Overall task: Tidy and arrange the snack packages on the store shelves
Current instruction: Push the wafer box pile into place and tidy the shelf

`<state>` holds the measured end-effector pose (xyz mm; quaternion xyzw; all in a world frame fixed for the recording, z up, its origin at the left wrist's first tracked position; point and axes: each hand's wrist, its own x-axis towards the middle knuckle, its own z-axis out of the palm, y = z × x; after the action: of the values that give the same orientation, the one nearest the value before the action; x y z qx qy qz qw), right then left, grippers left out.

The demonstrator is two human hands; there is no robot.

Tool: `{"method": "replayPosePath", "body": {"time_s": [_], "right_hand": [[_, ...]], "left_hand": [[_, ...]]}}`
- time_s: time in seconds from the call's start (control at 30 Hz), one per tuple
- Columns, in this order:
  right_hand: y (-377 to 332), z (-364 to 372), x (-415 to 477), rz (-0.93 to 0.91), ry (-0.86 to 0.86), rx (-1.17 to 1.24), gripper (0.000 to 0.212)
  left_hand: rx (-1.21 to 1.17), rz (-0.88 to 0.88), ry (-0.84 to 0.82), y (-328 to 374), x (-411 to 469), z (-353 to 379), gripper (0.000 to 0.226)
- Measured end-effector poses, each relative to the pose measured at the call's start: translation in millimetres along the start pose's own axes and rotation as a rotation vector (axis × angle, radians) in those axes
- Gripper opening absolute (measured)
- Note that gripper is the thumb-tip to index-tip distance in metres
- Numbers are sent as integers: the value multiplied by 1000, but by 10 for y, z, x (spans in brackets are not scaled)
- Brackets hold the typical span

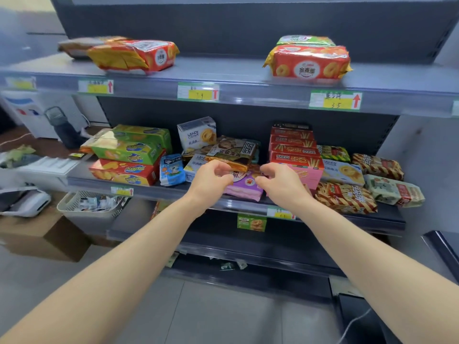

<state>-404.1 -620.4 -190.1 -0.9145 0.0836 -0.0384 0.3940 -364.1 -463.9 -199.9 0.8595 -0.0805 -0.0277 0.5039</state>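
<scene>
Both hands reach to the middle shelf [248, 206]. My left hand [211, 180] and my right hand [280, 182] pinch the two ends of a brown cookie packet [234, 151] that lies tilted over a purple-pink packet [244, 188]. Behind it stands a white Landy cookie box [197, 132]. Left of it are a small blue packet [172, 170] and stacked green and red cracker boxes [129, 155]. To the right is a stack of red stick-biscuit boxes [294, 150], then several loose bags [345, 197].
The top shelf [223, 70] holds red-and-yellow ring-biscuit bags at left [134, 55] and right [310, 62]. A green box [251, 222] sits on the lower shelf. A white basket [92, 203], cardboard boxes [42, 234] and a water dispenser [27, 115] stand at the left.
</scene>
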Motion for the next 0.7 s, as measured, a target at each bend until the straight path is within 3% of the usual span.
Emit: {"method": "replayPosePath", "body": {"time_s": [0.4,0.7], "right_hand": [[-367,633,289,199,66,76,45],[-292,802,864,458,36,368,37]], "left_hand": [[15,-40,-101,-582,480,-491,24],[13,-93,-119,-673,1256,-363,29]]}}
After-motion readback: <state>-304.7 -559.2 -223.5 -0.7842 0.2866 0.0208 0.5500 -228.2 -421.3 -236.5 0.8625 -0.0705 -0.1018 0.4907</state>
